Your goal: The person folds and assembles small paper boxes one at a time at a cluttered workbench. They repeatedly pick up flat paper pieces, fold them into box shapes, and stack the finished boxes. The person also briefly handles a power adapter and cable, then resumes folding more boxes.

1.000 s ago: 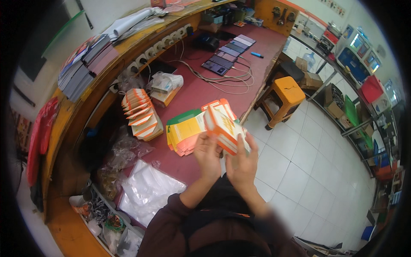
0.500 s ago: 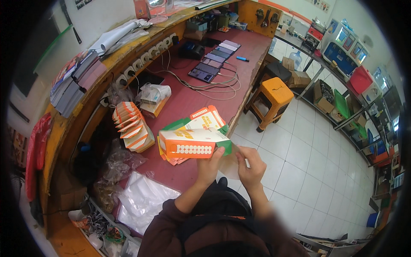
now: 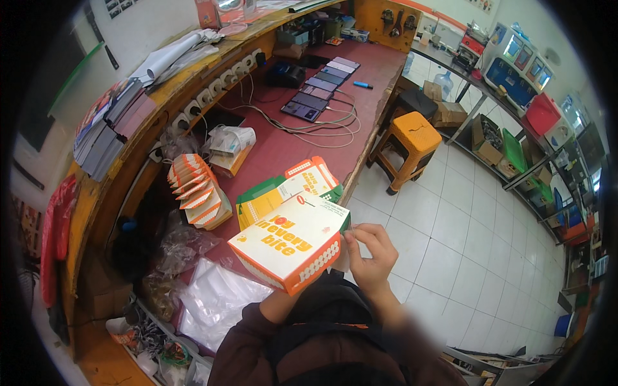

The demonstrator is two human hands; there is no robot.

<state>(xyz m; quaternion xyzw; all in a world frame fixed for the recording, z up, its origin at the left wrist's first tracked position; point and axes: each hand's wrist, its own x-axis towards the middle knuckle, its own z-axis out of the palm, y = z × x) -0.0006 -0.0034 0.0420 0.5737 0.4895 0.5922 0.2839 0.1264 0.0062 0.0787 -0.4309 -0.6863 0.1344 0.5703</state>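
Note:
A white and orange paper food box (image 3: pixel 283 235) with yellow lettering and a green inside edge is raised in front of me. My left hand holds it from below, and the box covers the fingers; only the wrist and sleeve show. At the box's right edge, my right hand (image 3: pixel 373 254) is closed in a pinch, thumb against forefinger. A thin translucent sheet (image 3: pixel 345 259) hangs by those fingertips, partly behind the box. Flattened green, yellow and orange cartons (image 3: pixel 267 199) lie on the red tabletop just beyond.
Folded orange and white cartons (image 3: pixel 201 193) stand stacked at left. Clear plastic bags (image 3: pixel 215 305) lie near the table's front. Several phones (image 3: pixel 306 106) and white cables (image 3: pixel 338 132) occupy the far tabletop. A yellow stool (image 3: pixel 412 138) stands right of the table.
The box has tipped and come nearer, so its broad lettered face now shows and covers my left hand. My right hand has stayed pinched near its right edge.

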